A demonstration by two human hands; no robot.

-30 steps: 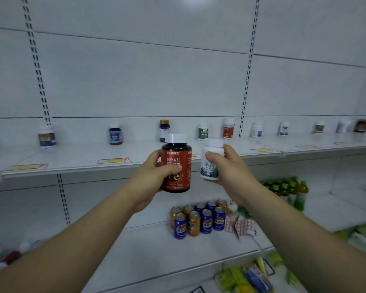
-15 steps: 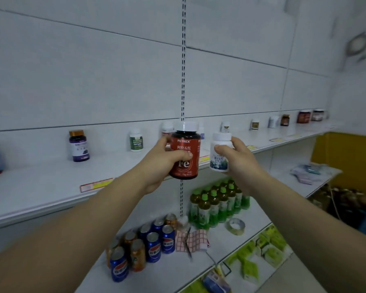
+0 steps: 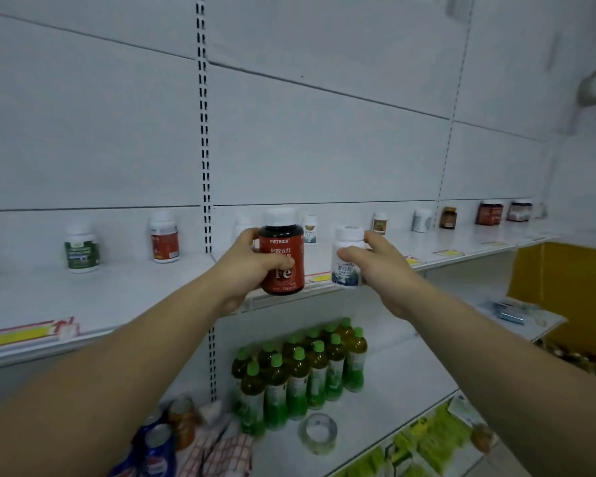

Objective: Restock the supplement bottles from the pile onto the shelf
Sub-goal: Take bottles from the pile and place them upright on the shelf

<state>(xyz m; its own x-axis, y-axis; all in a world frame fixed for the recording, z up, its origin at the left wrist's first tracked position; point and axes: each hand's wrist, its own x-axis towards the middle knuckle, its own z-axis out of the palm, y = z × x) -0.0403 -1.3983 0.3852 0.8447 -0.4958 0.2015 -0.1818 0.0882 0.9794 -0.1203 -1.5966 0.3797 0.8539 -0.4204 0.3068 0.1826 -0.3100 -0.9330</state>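
Note:
My left hand point(image 3: 245, 270) grips a dark bottle with a red "Fe" label and white cap point(image 3: 282, 256), held upright over the front edge of the white upper shelf point(image 3: 124, 294). My right hand point(image 3: 379, 266) grips a small white bottle point(image 3: 347, 259) just to its right, also at the shelf's front edge. Along the back of the shelf stand spaced supplement bottles: a green-labelled one point(image 3: 81, 247), a red-labelled one point(image 3: 164, 239), and several more point(image 3: 449, 217) running off to the right.
A slotted upright point(image 3: 204, 166) splits the back wall behind my left hand. On the lower shelf stand green-capped tea bottles point(image 3: 300, 373), soda cans point(image 3: 159, 438), a tape roll point(image 3: 319, 433) and a checked cloth. A yellow panel point(image 3: 565, 290) stands at the right.
My view has swung right along the shelf and both hands have carried their bottles forward, closer to the shelf's front edge. Each hand keeps its grip.

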